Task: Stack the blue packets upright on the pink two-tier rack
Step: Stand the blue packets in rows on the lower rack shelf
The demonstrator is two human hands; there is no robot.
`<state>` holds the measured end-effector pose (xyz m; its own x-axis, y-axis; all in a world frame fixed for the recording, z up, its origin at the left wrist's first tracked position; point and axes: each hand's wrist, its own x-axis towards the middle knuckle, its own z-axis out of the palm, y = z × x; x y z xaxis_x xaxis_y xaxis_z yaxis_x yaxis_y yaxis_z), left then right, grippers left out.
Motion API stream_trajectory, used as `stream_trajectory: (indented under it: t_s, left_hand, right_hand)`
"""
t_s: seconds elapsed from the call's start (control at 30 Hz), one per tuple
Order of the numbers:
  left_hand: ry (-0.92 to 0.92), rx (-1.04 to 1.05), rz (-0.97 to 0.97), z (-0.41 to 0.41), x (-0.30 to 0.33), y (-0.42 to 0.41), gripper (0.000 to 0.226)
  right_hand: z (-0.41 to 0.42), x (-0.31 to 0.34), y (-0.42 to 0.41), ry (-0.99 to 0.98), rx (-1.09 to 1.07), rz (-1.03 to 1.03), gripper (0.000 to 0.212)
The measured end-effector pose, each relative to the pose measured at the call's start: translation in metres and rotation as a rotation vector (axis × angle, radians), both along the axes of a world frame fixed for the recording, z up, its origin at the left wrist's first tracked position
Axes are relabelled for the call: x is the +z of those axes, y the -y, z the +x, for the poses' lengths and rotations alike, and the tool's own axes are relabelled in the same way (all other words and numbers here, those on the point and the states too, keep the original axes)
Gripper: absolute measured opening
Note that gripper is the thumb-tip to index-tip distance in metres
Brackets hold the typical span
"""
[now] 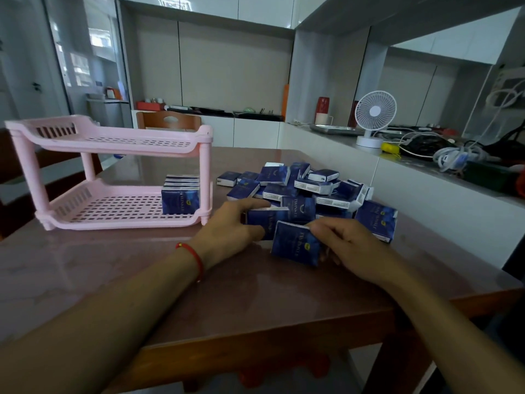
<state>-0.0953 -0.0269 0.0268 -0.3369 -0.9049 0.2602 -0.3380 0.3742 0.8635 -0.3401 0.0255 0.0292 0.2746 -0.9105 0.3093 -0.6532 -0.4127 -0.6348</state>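
A pink two-tier rack [113,143] stands on the left of the table. Several blue packets [180,196] stand upright at the right end of its lower tier; the upper tier holds nothing. A loose pile of blue packets [306,186] lies to the right of the rack. My left hand [227,228] grips one blue packet [265,218] at the pile's near edge, fingers over its top and thumb below. My right hand [349,245] holds another blue packet [295,243] upright just beside it, fingers curled over its top right corner.
The pinkish table [113,280] has its front edge close to me and a white counter [426,194] along its right side, carrying a small white fan [373,115], cables and clutter. A wooden chair [169,119] stands behind the rack.
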Motion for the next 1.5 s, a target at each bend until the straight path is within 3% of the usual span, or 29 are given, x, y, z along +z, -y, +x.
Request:
stream_trajectory:
  t_s: [0.1,0.23,0.3,0.4,0.53,0.77,0.93,1.1,1.3,1.5]
  left_hand:
    - [0.096,-0.121,-0.012,-0.007,-0.003,-0.005,0.071]
    - [0.224,-0.100,-0.139,-0.008,-0.010,-0.002,0.070]
    - [0.236,-0.105,-0.160,-0.006,-0.010,0.001,0.068]
    - [0.250,-0.122,-0.163,-0.003,-0.008,0.002,0.072]
    - [0.190,-0.130,-0.109,0.002,-0.006,0.000,0.082]
    - [0.228,-0.037,-0.215,0.017,0.001,-0.022,0.056]
    - [0.158,-0.021,-0.173,0.055,0.007,-0.046,0.051]
    - [0.129,0.112,-0.158,0.122,0.019,-0.046,0.048]
    - [0.202,0.276,-0.166,0.169,0.032,-0.009,0.047]
    - [0.354,0.286,-0.140,0.153,0.039,0.032,0.043]
  right_hand:
    - [0.014,-0.002,0.006,0.010,-0.067,-0.081,0.023]
    - [0.026,-0.010,0.009,0.116,-0.169,-0.144,0.021]
    - [0.025,-0.012,0.009,0.193,-0.158,-0.092,0.031]
    - [0.023,-0.015,0.008,0.081,-0.069,-0.055,0.056]
    - [0.024,-0.014,0.007,0.063,-0.065,-0.120,0.055]
    - [0.032,-0.008,0.001,0.058,-0.030,-0.141,0.056]
    - [0.063,0.001,0.001,0.070,0.081,-0.077,0.059]
    - [0.096,0.019,0.024,0.123,0.149,-0.083,0.038]
    - [0.126,0.015,0.088,0.230,-0.072,-0.257,0.011]
    - [0.124,-0.006,0.095,0.024,-0.075,-0.402,0.014]
